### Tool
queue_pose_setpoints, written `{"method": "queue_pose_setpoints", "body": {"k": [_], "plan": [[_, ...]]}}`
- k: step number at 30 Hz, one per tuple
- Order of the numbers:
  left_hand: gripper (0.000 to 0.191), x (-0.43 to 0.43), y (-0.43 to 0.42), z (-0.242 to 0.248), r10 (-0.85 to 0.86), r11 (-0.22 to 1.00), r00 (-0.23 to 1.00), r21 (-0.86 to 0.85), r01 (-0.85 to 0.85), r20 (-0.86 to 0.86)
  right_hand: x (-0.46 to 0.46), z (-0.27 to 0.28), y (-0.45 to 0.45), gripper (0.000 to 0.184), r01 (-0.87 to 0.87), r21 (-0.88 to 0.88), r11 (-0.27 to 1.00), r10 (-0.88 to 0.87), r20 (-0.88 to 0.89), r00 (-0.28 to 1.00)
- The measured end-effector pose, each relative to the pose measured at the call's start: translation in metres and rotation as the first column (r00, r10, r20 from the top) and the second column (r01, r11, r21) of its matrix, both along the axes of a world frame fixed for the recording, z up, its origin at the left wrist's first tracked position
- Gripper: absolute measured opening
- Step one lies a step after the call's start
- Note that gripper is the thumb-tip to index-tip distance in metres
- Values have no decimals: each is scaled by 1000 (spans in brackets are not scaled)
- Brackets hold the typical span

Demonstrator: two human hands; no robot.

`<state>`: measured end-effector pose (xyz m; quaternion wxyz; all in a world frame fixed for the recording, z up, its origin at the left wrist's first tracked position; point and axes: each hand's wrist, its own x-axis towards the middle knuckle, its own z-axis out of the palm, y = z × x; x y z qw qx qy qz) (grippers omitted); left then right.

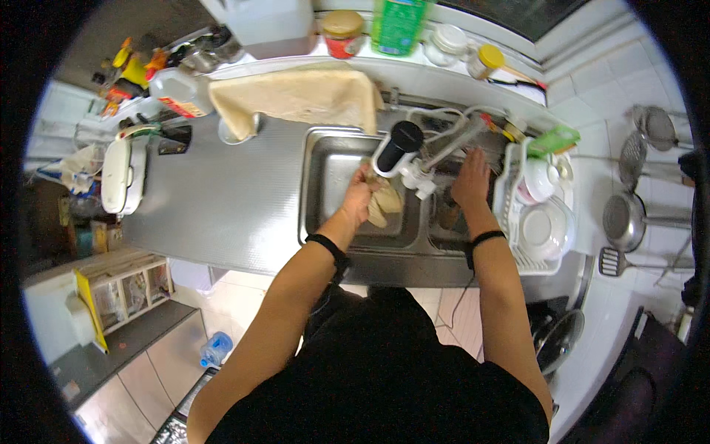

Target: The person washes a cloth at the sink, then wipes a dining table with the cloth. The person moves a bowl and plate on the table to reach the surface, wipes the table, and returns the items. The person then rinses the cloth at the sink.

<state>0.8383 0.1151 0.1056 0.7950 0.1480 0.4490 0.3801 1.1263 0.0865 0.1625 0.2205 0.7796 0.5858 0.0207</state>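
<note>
My left hand grips a damp-looking tan cloth above the left basin of a stainless-steel double sink. The cloth's lower part hangs in folds beside my fingers. Just above that hand, a black-and-white tap-mounted water filter on the faucet hides part of the cloth. My right hand is stretched out over the right basin, fingers extended toward the back, with nothing seen in it. Whether its fingertips touch the sink's rear is unclear. A dark item lies in the right basin, partly hidden.
A white dish rack with bowls stands right of the sink. Behind the left basin drapes a beige cloth; a glass stands nearby. Jars and a green bottle line the sill. Pans and a slotted turner hang at right.
</note>
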Motion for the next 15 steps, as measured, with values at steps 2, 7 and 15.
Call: {"method": "queue_pose_setpoints", "body": {"k": [2, 7, 15], "plan": [[54, 2, -2, 6, 25, 1000, 999, -10, -25, 19, 4, -4, -1, 93, -40, -25, 999, 41, 50, 998], [47, 7, -4, 20, -12, 1000, 1000, -16, 12, -2, 13, -12, -3, 85, -106, 55, 993, 107, -15, 994], [38, 10, -15, 10, -35, 998, 995, -47, 40, 92, -16, 8, -13, 82, -167, 252, 953, 202, -124, 971]]}}
